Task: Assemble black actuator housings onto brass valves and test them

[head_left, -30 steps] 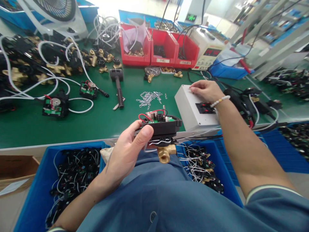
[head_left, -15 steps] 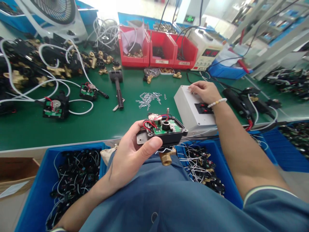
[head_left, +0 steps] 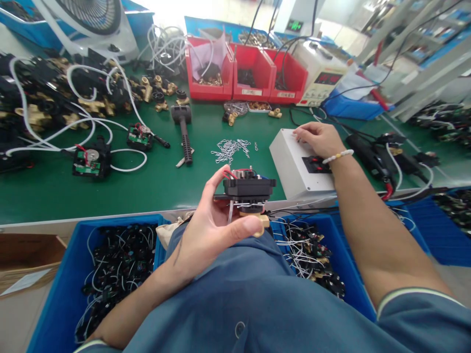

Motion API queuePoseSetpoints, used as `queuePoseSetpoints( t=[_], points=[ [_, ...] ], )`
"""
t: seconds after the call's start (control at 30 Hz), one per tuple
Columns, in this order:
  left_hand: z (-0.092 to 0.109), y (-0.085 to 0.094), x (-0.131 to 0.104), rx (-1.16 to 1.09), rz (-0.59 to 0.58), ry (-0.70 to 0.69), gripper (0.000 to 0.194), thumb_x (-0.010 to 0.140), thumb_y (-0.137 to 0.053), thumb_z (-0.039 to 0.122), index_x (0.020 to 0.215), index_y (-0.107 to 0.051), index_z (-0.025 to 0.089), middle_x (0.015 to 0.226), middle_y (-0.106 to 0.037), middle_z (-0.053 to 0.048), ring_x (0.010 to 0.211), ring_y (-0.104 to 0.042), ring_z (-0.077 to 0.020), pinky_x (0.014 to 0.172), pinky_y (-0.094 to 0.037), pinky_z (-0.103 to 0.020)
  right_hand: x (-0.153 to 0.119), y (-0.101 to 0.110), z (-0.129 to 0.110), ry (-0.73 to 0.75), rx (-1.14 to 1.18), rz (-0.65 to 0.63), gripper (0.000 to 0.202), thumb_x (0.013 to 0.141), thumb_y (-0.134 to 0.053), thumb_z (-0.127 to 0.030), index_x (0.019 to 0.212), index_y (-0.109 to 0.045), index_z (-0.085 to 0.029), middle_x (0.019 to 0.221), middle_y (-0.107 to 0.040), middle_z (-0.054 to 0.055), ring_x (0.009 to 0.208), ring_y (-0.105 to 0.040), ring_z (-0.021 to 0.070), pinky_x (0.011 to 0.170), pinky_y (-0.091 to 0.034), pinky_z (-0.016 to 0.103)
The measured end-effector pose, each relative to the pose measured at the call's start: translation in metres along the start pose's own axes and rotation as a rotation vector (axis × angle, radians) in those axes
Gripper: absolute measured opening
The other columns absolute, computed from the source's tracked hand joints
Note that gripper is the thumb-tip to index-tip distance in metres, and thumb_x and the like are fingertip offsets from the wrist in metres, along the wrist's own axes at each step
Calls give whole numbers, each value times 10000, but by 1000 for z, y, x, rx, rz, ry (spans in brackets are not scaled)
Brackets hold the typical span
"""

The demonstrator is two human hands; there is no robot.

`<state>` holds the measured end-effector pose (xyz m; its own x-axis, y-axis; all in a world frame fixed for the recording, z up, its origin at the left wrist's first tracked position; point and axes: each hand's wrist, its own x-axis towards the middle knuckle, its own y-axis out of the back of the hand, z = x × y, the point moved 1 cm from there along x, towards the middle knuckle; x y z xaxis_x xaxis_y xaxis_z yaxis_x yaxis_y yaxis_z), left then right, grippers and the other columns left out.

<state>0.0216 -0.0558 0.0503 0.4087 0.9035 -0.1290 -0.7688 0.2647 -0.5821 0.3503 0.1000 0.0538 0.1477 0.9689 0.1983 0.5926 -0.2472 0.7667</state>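
My left hand (head_left: 206,230) is closed around a motorized valve (head_left: 250,189), a black housing with circuit parts and red wires on top and a brass fitting below. It is held above my lap at the bench edge, seen from its side. My right hand (head_left: 318,139) rests on the far end of a light grey control box (head_left: 290,162) with a black inset panel. Its fingertips are pinched together at the top of the box, and what they touch is hidden. Beyond the valve, a pile of metal spring clips (head_left: 230,149) lies on the green bench.
A black mallet (head_left: 182,132) and two open circuit units (head_left: 90,162) lie left. Red bins (head_left: 250,73) and a power supply (head_left: 320,73) line the back. Blue crates (head_left: 59,274) of valve parts flank my lap. Cables and a black tool (head_left: 368,154) lie right.
My left hand has tilted the valve, so its board now faces away and its side shows. The thumb has shifted down to the brass fitting. My right hand stays on the box.
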Motion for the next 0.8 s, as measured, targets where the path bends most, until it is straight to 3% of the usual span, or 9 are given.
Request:
queuePoseSetpoints(
  t=[0.1, 0.27, 0.43, 0.63, 0.8],
  points=[
    [2, -3, -2, 55, 25, -6, 872, 679, -886, 276, 1412, -416, 328, 1238, -694, -54, 946, -749, -244, 796, -623, -332, -1, -1, -4, -27, 7, 15, 117, 822, -645, -334, 764, -696, -246, 784, -721, 36, 757, -641, 210, 854, -547, 403],
    [2, -4, -2, 64, 31, -98, 731, 694, -877, 280, 1304, -475, 300, 1229, -694, -36, 1041, -733, -247, 782, -619, -266, -3, -2, -13, -70, 22, 25, 85, 834, -633, -219, 773, -686, -195, 755, -702, 36, 696, -581, 162, 812, -500, 335],
    [0, -3, -2, 69, 102, -178, 653, 676, -888, 297, 1205, -507, 279, 1224, -699, -34, 1039, -731, -249, 795, -628, -300, -4, -1, -16, -86, 41, 16, 106, 840, -630, -191, 743, -671, -205, 722, -684, 20, 662, -534, 141, 760, -461, 293],
    [2, -5, -5, 72, 112, -122, 620, 659, -894, 291, 1154, -521, 281, 1078, -735, -1, 893, -745, -203, 769, -625, -301, -5, -1, -17, -85, 42, 25, 98, 826, -648, -193, 731, -658, -213, 704, -682, 16, 671, -527, 141, 756, -449, 279],
    [-1, -1, -2, 82, 74, -83, 664, 692, -875, 340, 1225, -482, 280, 1151, -718, -27, 855, -752, -197, 748, -621, -296, -5, -2, -17, -91, 35, 36, 97, 829, -649, -196, 733, -659, -208, 711, -675, 23, 669, -535, 146, 758, -448, 291]
  ],
)
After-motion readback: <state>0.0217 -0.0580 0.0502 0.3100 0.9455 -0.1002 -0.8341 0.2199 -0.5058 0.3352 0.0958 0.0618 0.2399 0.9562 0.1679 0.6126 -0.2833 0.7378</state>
